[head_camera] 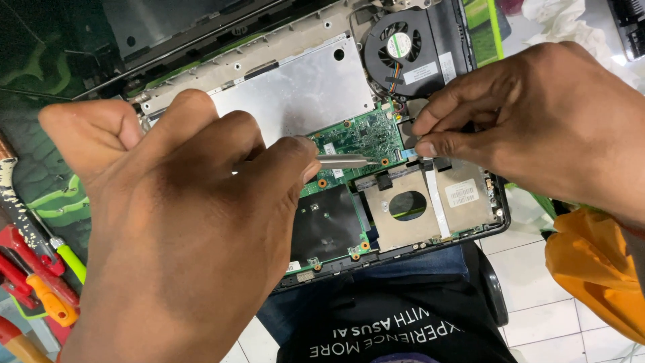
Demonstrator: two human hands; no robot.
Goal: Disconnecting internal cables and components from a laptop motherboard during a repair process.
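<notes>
Two hands work an opened laptop [269,94]: left hand [181,222] grips metal tweezers [342,160], right hand [537,128] pinches, seemingly, a dark connector [408,132].

Green circuit board [359,138], orange cloth [594,279]

Two hands [181,222], one opened laptop [302,94], one fan [398,46], one tweezers [342,160]; perhaps three red-handled tools [27,262]

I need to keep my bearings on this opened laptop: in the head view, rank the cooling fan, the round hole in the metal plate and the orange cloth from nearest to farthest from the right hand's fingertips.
1. Cooling fan, just above and left of the right hand fingertips.
2. Round hole in the metal plate, below them; close to the fan's distance, hard to call.
3. Orange cloth, far lower right, clearly farthest.
</notes>
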